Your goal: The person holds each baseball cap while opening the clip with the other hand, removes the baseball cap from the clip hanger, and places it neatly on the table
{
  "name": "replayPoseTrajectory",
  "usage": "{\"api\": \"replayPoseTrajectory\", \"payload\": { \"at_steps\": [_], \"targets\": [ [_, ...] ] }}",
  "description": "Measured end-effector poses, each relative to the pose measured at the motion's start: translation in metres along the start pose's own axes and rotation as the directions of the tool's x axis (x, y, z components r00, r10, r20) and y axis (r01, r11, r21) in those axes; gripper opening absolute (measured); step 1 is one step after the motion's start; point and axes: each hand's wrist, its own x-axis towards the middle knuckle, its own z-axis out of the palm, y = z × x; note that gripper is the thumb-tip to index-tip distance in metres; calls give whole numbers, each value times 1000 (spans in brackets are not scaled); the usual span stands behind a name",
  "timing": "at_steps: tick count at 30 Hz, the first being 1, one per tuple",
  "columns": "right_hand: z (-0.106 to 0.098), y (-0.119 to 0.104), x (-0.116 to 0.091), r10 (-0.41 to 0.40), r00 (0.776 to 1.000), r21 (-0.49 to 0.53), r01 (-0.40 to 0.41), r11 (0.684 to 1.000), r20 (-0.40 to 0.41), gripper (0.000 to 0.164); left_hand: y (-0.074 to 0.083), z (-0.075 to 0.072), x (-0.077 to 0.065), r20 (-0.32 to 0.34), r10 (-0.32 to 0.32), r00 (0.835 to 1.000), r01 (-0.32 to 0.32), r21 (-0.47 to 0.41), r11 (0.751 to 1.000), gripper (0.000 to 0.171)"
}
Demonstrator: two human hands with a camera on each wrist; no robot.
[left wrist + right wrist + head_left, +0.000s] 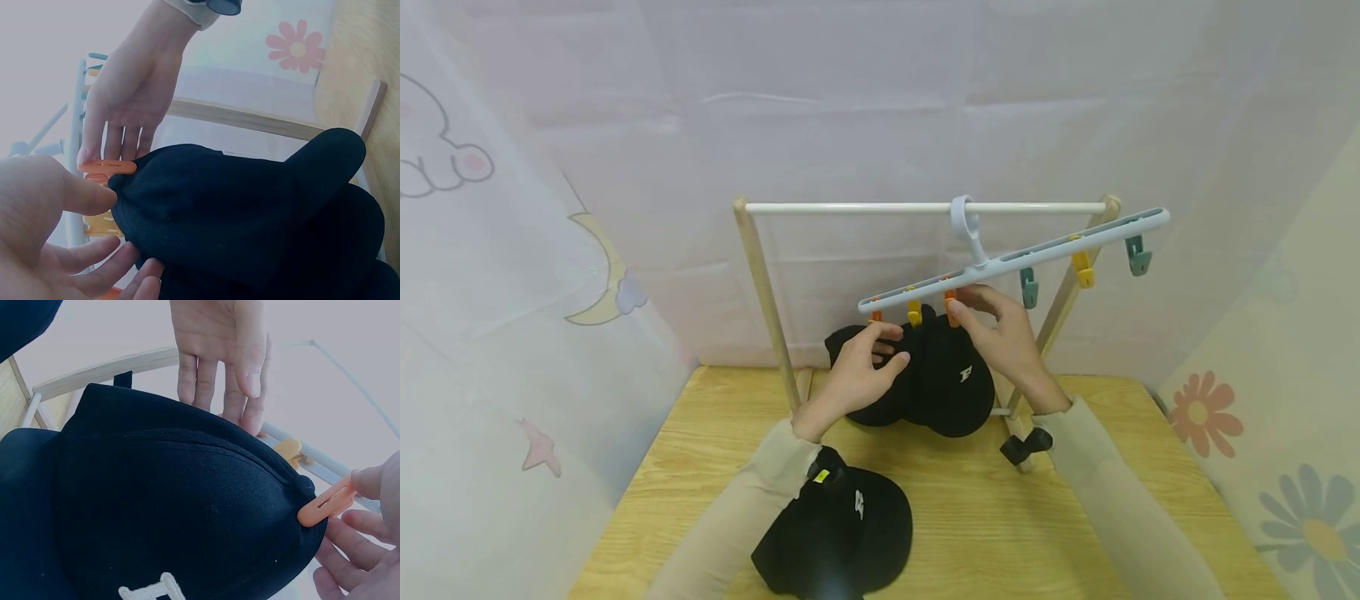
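A black cap (957,385) with a white letter hangs by its crown from an orange clip (326,501) on a pale blue hanger (1000,267). The thumb of my right hand (1003,337) is on that clip's outer end, its fingers behind, pinching it. My left hand (861,371) is at the cap's left side, fingers loosely bent and thumb apart; in the left wrist view its fingertips (150,269) are at the cloth. Another black cap (872,408) hangs on the left, partly hidden by the left hand. Between the hands is a yellow clip (914,312).
The hanger hooks over the white bar (850,208) of a wooden-legged rack, tilted with its right end higher. Green clips (1028,287) and a yellow one hang on its right half. A third black cap (842,529) lies on the wooden table (985,533), below the left forearm.
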Motion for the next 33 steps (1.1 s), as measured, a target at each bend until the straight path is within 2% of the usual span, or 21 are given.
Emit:
{"api": "replayPoseTrajectory", "payload": {
  "at_steps": [16, 23, 33],
  "targets": [
    [1, -2, 5, -33, 999, 71, 31, 997, 27, 25, 2, 8, 8, 41, -2, 999, 0, 55, 999, 43],
    [1, -2, 6, -70, 997, 95, 67, 993, 28, 24, 9, 13, 11, 63, -27, 998, 22, 69, 997, 46],
    [7, -1, 6, -65, 998, 165, 61, 985, 24, 24, 5, 21, 19, 65, -22, 998, 21, 19, 1000, 46]
  ]
}}
